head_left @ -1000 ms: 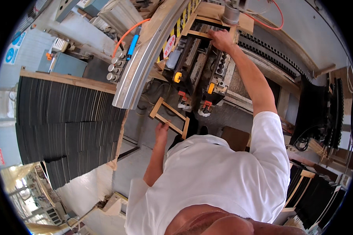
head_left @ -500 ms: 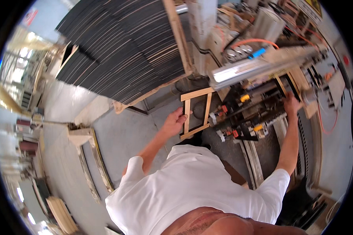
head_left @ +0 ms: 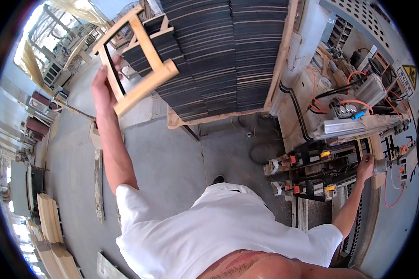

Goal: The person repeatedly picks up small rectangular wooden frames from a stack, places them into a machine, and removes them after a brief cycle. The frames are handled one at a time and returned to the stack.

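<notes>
My left hand is raised at the upper left and grips a light wooden frame by one of its rails. The frame hangs in the air in front of a tall stack of dark boards. My right hand is stretched out to the right and rests on a wooden piece at the clamping machine; whether its fingers close around the piece is hard to tell. I wear a white short-sleeved shirt.
The dark boards sit on a wooden pallet. Orange hoses and a metal bar run over the machine at right. Stacked light wood pieces lie at the lower left on the grey concrete floor.
My left hand has lifted the wooden frame away from the machine and swung it up and left. The view has turned, so the machine now sits at the right with my right hand still on it.
</notes>
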`<action>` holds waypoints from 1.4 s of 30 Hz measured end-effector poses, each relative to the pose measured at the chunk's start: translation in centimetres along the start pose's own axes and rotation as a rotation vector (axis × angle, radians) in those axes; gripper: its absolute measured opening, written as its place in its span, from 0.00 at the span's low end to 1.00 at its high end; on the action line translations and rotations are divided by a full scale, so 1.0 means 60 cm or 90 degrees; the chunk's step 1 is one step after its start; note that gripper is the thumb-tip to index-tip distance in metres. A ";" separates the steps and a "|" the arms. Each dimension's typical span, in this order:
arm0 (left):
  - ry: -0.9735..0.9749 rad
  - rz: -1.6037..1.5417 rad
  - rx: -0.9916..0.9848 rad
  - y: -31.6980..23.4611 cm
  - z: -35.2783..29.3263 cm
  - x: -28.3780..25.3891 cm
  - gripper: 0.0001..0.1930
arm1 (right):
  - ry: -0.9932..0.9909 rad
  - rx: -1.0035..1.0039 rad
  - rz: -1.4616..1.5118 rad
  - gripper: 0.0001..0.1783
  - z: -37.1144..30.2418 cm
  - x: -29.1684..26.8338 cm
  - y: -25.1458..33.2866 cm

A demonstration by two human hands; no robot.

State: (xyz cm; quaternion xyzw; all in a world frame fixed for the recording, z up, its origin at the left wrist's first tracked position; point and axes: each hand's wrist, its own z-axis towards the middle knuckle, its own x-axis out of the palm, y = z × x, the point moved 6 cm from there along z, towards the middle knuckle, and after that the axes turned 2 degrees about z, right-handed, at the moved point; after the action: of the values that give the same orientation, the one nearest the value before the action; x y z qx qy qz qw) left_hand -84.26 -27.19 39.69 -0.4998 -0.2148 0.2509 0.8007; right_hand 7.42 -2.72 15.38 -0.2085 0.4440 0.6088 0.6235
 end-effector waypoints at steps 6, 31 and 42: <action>-0.016 0.000 -0.147 0.067 0.262 -0.126 0.19 | -0.080 -0.016 0.399 0.13 -0.152 -0.074 0.241; 0.262 0.617 0.334 0.007 0.185 0.084 0.20 | 0.174 0.097 0.570 0.07 -0.439 0.004 0.551; 0.324 0.665 0.302 0.010 0.192 0.113 0.22 | 0.312 0.072 0.476 0.10 -0.526 0.061 0.563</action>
State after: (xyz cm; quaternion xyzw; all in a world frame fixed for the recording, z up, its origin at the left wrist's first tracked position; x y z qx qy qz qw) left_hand -85.92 -14.79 44.49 -0.3913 0.3166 0.5229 0.6879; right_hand -34.41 -20.07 5.54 -0.1370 0.6561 0.6996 0.2474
